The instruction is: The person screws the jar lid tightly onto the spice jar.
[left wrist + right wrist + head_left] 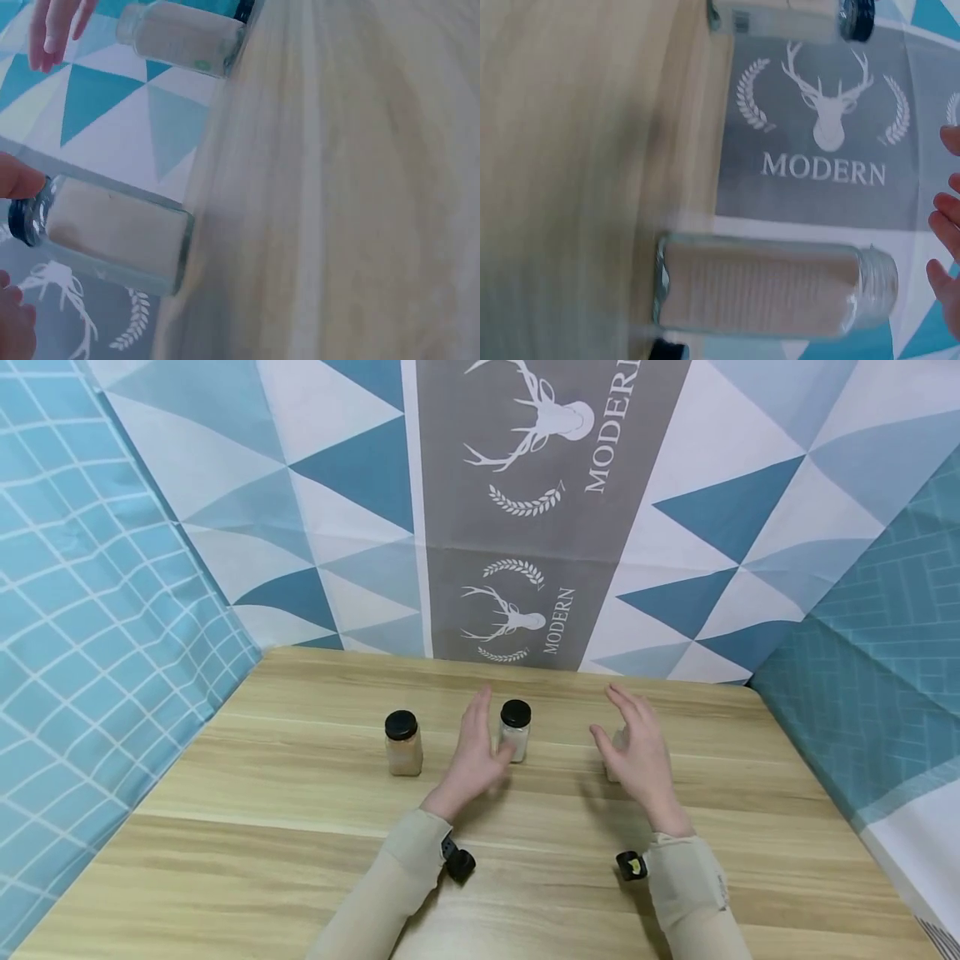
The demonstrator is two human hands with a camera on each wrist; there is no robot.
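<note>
Three glass jars of pale contents stand upright across the wooden table. My left hand (472, 756), fingers extended, is beside the middle jar (519, 745), which wears a black lid (515, 713). Its thumb (21, 178) overlaps that jar near the neck in the left wrist view; contact cannot be told. Loosely spread, my right hand (639, 760) hovers by the right jar (765, 289) and holds nothing. This jar shows a bare threaded neck with no lid. A small black object (667, 349) lies at its base, partly cut off. In the head view my right hand mostly hides this jar.
To the left of my left hand stands a jar (405, 752) with a black lid and tan contents. The wooden table (315, 852) meets a patterned cloth backdrop (360, 485) behind. Blue cloth walls (90, 577) flank both sides. Each wrist carries a small black camera.
</note>
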